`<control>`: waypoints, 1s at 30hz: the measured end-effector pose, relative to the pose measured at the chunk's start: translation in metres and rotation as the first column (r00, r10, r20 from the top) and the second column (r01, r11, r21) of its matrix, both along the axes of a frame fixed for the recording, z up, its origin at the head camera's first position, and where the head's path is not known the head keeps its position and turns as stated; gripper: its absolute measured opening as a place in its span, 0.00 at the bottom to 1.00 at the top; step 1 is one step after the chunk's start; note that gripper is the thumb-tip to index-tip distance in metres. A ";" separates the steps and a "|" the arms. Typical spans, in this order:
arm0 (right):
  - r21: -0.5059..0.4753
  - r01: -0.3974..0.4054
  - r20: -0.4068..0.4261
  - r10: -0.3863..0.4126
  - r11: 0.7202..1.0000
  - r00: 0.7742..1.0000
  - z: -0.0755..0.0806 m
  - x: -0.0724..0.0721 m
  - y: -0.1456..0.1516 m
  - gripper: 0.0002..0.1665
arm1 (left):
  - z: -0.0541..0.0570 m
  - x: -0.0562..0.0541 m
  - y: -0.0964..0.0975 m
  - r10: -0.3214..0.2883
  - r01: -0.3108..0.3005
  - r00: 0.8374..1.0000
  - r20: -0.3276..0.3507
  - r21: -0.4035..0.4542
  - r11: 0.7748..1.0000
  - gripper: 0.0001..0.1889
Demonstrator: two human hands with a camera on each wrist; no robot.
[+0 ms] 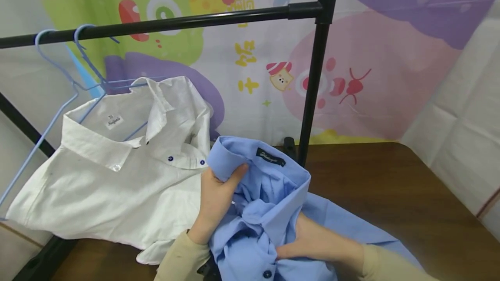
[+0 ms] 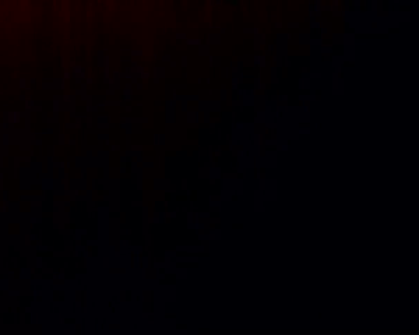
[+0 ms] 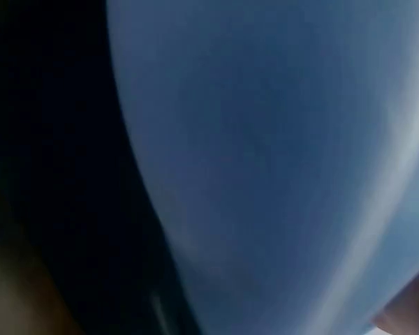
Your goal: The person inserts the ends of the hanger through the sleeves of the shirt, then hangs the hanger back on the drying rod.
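A light blue button shirt (image 1: 242, 250) is held up in front of the person, its collar (image 1: 230, 146) upright and a black label showing inside. The left hand (image 1: 216, 196) grips the collar's left side, thumb over the inner edge and the other fingers hidden behind the cloth. Lower down on the other side, the right hand (image 1: 312, 240) pinches the shirt's front below the collar, its thumb on the cloth and its fingers hidden. Blue cloth (image 3: 265, 153) fills most of the right wrist view. The left wrist view is almost black.
A white shirt (image 1: 117, 194) hangs on a blue hanger (image 1: 91, 109) to the left, touching or close beside the blue shirt. Another blue hanger (image 1: 35, 148) hangs on the black rail (image 1: 187, 21). The rack's post (image 1: 312, 81) stands behind the brown table (image 1: 371, 177).
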State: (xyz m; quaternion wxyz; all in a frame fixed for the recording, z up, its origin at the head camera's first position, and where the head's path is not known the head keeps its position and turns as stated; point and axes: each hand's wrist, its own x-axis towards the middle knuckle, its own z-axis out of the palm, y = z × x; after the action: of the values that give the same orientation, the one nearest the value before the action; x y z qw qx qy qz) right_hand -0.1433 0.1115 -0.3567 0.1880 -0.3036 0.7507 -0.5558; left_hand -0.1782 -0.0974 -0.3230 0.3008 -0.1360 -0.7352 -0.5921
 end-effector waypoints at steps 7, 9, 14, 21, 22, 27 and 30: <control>-0.028 0.317 0.154 -0.309 0.948 0.938 -0.004 0.002 -0.021 0.52 | -0.005 -0.001 0.005 0.003 -0.001 0.995 -0.097 0.028 1.000 0.09; -0.024 0.408 0.136 -0.402 0.913 0.906 -0.006 0.000 -0.024 0.47 | -0.006 0.000 0.008 -0.003 0.005 0.994 -0.112 0.016 1.000 0.10; -0.040 0.504 0.106 -0.498 0.863 0.861 -0.005 -0.008 -0.022 0.33 | -0.005 0.003 0.008 -0.024 0.023 0.997 -0.078 -0.012 1.000 0.11; 0.060 0.381 0.028 -0.383 0.923 0.923 0.005 -0.021 0.000 0.37 | 0.008 0.007 -0.008 -0.109 0.109 0.994 0.008 -0.039 0.993 0.16; 0.068 0.341 0.015 -0.342 0.938 0.939 0.006 -0.023 0.004 0.38 | 0.010 0.008 -0.010 -0.118 0.119 0.993 0.015 -0.055 0.991 0.16; 0.056 0.106 -0.030 -0.104 0.993 0.994 0.013 -0.034 0.023 0.38 | 0.018 0.014 -0.018 -0.148 0.153 0.988 0.049 -0.145 0.978 0.18; 0.053 -0.012 -0.047 0.015 0.999 0.999 0.016 -0.039 0.030 0.38 | 0.023 0.020 -0.021 -0.159 0.170 0.985 0.072 -0.186 0.968 0.18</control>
State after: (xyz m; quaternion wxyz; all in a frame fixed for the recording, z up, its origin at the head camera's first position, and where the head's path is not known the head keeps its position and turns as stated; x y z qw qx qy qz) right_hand -0.1823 0.1414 -0.3408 0.1817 -0.3169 0.7672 -0.5272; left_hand -0.1583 -0.1179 -0.3002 0.2153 -0.2083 -0.7830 -0.5452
